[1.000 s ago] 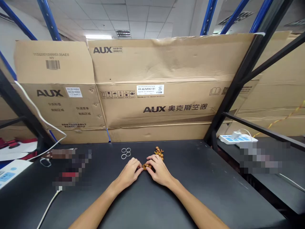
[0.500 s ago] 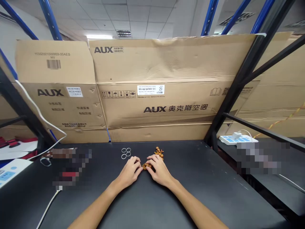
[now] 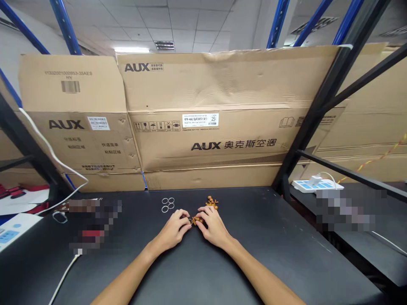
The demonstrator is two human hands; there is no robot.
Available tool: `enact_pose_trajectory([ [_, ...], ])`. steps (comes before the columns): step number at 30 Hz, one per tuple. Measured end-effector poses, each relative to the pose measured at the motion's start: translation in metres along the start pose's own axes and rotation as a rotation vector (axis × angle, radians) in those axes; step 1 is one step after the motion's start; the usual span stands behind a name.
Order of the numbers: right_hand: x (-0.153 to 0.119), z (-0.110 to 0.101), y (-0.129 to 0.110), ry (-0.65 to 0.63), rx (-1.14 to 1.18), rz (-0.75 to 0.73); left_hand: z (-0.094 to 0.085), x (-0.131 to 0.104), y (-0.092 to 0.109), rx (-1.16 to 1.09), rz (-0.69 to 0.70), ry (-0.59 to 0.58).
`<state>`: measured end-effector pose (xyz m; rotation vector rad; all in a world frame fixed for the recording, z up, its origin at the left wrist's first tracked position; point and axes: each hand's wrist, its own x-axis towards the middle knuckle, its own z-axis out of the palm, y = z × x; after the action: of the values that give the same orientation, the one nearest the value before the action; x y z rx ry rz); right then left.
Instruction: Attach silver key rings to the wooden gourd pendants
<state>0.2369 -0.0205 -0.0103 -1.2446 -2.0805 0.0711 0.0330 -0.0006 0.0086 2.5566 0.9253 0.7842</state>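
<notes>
Two bare hands work close together over a black table (image 3: 197, 267). The right hand (image 3: 212, 225) pinches a small brown charm (image 3: 199, 220) between its thumb and fingers. The charm is just above the middle of the table, in the gap between the two hands. The left hand (image 3: 174, 226) has its fingers bent in toward the thumb, and its tips are right beside the charm (a thin, pale bit shows there, too tiny to name). I cannot tell if the left fingers are squeezing anything. More brown charms (image 3: 211, 202) sit in a little heap just past the right hand. Four thin silver rings (image 3: 168, 207) lie flat in a bunch, a bit past the left hand. Big cardboard (image 3: 206, 97) stands like a wall at the back.
</notes>
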Motion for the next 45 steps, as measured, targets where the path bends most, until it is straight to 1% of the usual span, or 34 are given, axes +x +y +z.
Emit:
enact_pose_trajectory([
  [2, 0.0, -0.001, 0.001, 0.003, 0.003, 0.015, -0.001, -0.001, 0.002, -0.003, 0.007, -0.021],
  [5, 0.0, -0.003, -0.001, -0.006, 0.044, 0.002, 0.0, -0.002, 0.003, 0.002, -0.02, -0.024],
  [8, 0.0, -0.004, -0.004, -0.024, 0.076, -0.035, 0.002, -0.002, 0.0, 0.009, -0.038, -0.011],
  [10, 0.0, -0.004, -0.004, -0.02, 0.066, -0.029, 0.002, -0.001, -0.002, 0.002, -0.021, -0.015],
  [15, 0.001, -0.002, 0.001, 0.005, 0.005, 0.016, -0.001, 0.001, -0.001, -0.066, 0.019, -0.058],
  [21, 0.0, -0.002, -0.002, -0.002, 0.01, 0.012, -0.009, 0.001, 0.006, -0.137, -0.002, -0.129],
  [24, 0.0, -0.004, -0.003, -0.01, 0.025, 0.003, -0.008, 0.0, 0.007, -0.162, -0.014, -0.153],
  [29, 0.001, -0.006, -0.006, -0.006, 0.037, -0.028, 0.001, 0.0, 0.001, -0.121, -0.069, -0.076],
  [32, 0.001, -0.005, -0.006, -0.009, 0.027, -0.038, 0.001, 0.0, -0.003, -0.093, -0.056, -0.043],
  [34, 0.001, -0.004, -0.003, -0.011, 0.002, -0.024, -0.002, 0.001, -0.001, -0.103, -0.039, -0.05],
  [37, 0.001, -0.001, 0.003, 0.0, -0.036, 0.011, -0.008, 0.0, 0.006, -0.13, -0.011, -0.102],
  [40, 0.0, -0.001, 0.007, 0.016, -0.048, 0.028, -0.007, -0.001, 0.007, -0.09, 0.007, -0.125],
  [41, 0.0, -0.001, 0.008, 0.018, -0.052, 0.032, -0.006, -0.001, 0.005, -0.057, 0.007, -0.112],
  [43, 0.001, -0.001, 0.009, 0.02, -0.069, 0.044, -0.002, -0.001, -0.003, 0.03, -0.016, -0.05],
  [45, 0.001, -0.001, 0.01, 0.019, -0.1, 0.069, 0.0, -0.001, -0.014, 0.114, -0.059, 0.045],
])
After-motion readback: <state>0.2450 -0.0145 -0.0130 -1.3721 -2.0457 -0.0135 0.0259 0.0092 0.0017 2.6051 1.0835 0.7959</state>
